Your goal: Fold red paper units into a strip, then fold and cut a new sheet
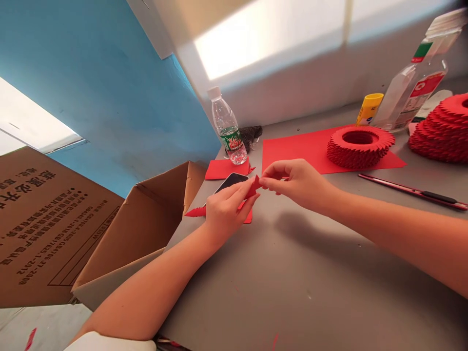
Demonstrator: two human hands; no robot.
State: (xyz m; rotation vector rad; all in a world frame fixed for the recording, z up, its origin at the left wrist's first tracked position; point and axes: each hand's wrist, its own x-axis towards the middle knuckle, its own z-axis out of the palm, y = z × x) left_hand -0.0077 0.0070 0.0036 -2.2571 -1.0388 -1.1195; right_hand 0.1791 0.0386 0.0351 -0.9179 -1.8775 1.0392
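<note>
At centre, above a smooth grey worktop (310, 302), a small pointed piece of folded red paper (252, 188), pinched between the thumb and fingers of the bare left hand (224, 208); a snug grip. At the paper's tip, the bare right hand (298, 184), thumb and forefinger nearly together; impossible to tell whether pinching or merely touching. Just beyond the left hand, a dark flat device with a pale rim (231, 180). Apparently done: a ring of overlapping red paper points (360, 155), resting on a flat red paper sheet (292, 153), and a taller ring-shaped red stack (438, 139) at the right edge. Apparently left: the folded piece, well apart from both rings, and a red paper rectangle (220, 170), seemingly unworked, near a clear plastic bottle (225, 114).
</note>
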